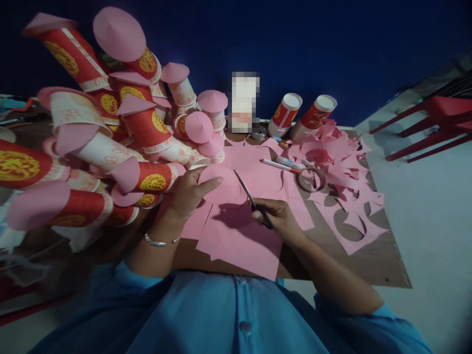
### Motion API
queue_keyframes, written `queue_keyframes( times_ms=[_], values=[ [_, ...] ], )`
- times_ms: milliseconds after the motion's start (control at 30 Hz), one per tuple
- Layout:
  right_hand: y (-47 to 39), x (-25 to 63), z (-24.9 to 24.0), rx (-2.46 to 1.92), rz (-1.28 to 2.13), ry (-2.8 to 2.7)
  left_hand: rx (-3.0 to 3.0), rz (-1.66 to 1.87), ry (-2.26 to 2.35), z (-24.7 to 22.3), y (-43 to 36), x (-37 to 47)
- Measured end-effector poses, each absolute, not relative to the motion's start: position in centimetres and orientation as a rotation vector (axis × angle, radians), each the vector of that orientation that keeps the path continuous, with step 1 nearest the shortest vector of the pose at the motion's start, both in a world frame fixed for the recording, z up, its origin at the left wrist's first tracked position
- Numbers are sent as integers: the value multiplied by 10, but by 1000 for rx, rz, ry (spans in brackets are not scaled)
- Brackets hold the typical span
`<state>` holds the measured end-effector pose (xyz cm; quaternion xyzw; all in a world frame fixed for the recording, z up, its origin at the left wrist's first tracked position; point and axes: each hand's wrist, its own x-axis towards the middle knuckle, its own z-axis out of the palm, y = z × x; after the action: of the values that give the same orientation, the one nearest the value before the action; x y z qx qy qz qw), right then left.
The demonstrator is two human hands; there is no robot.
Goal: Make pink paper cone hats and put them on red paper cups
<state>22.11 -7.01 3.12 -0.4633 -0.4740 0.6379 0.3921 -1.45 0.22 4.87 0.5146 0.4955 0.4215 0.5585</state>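
Observation:
My left hand [193, 191] pinches a round pink paper disc [218, 183] at its left edge, thumb on top. In my right hand [278, 216] is a pair of scissors [244, 186], its blades pointing up and left beside the disc's right edge. Whether the blades touch the disc I cannot tell. Below both hands lie overlapping pink paper sheets [239, 241]. A silver bangle [155, 241] circles my left wrist.
Paper-cup lanterns with pink cone tops [147, 130] crowd the left side. Two cup stacks [285, 115] stand at the back. Right of my hands lie markers [276, 164], a tape roll [311, 180] and cut pink scraps [346, 216]. A red stool [438, 115] stands beyond the table [391, 273].

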Motion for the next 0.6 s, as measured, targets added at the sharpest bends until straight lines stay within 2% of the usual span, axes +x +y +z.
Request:
queue_keyframes(
  times_ms=[600],
  values=[
    [-68, 221, 29, -1231, 1594, -1075, 1260, 1011, 1208, 48, 4, -17]
  ],
)
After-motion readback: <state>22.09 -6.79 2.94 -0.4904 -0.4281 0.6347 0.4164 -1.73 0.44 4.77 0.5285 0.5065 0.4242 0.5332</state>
